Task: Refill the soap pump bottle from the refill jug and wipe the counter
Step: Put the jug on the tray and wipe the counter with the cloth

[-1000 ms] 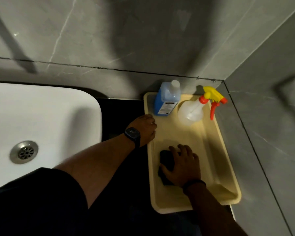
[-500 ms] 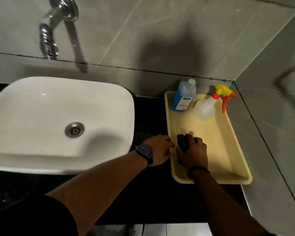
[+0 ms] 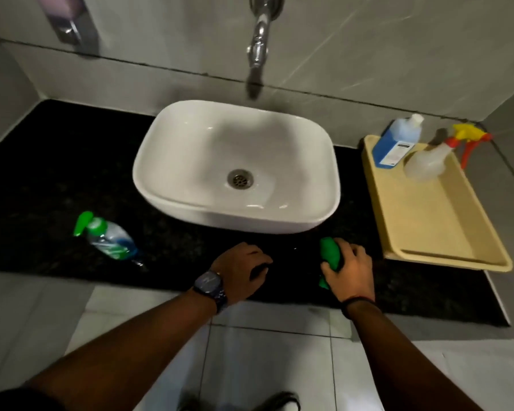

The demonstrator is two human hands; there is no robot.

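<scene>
My right hand (image 3: 347, 269) grips a green cloth (image 3: 330, 257) on the black counter (image 3: 42, 179), just in front of the white basin (image 3: 238, 164). My left hand (image 3: 241, 269), with a watch at the wrist, rests on the counter beside it, fingers curled and holding nothing. The soap pump bottle (image 3: 107, 236), clear with a green pump, stands on the counter at the left. The blue refill jug (image 3: 396, 140) with a white cap stands at the far end of the yellow tray (image 3: 445, 232) on the right.
A clear spray bottle (image 3: 433, 161) with a red and yellow trigger lies in the tray next to the jug. A chrome tap (image 3: 258, 40) juts from the wall above the basin. A wall dispenser (image 3: 69, 22) hangs at the top left. Tiled floor shows below the counter's edge.
My right hand lifted the green cloth out of the tray and brought it to the counter in front of the basin. My left hand left the tray's edge. The view shifted left.
</scene>
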